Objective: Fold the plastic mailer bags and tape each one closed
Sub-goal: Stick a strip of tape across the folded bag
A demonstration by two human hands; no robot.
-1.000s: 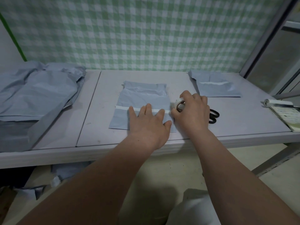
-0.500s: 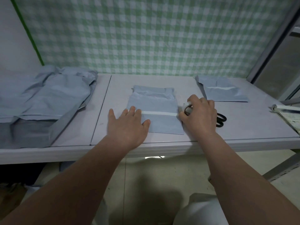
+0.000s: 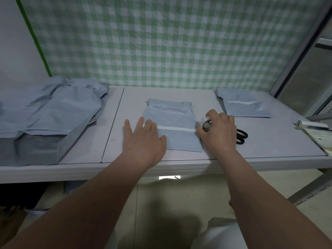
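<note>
Grey-blue plastic, folded over on itself, lies in the middle of the tabletop (image 3: 269, 148). This mailer bag (image 3: 172, 139) is the one being worked on, and a white tape strip (image 3: 177, 129) runs across it from left to right, over what looks like the edge of the fold.

The left hand (image 3: 143, 141) lies flat with fingers straight and spread, covering the bag's left edge and the left end of the strip. It holds nothing. I judge it presses there to pin the fold and anchor the tape so that neither slides.

The right hand (image 3: 219, 133) has its fingers curled round the tape roll (image 3: 205, 123), just beside the bag's right edge where the strip runs out. The roll seems joined to the strip, so the tape looks laid but not yet cut. Black scissors (image 3: 242, 137) lie just behind that hand, partly hidden by it, probably placed so the cut needs little reach.

At the far right sits a finished bag (image 3: 242, 106), folded and taped, set apart from the work. On the left, a loose pile of mailers (image 3: 50, 112) waits unfolded, well apart from the centre bag. Some papers (image 3: 321, 135) rest at the tabletop's right edge, and a green checked cloth (image 3: 161, 42) hangs behind.
</note>
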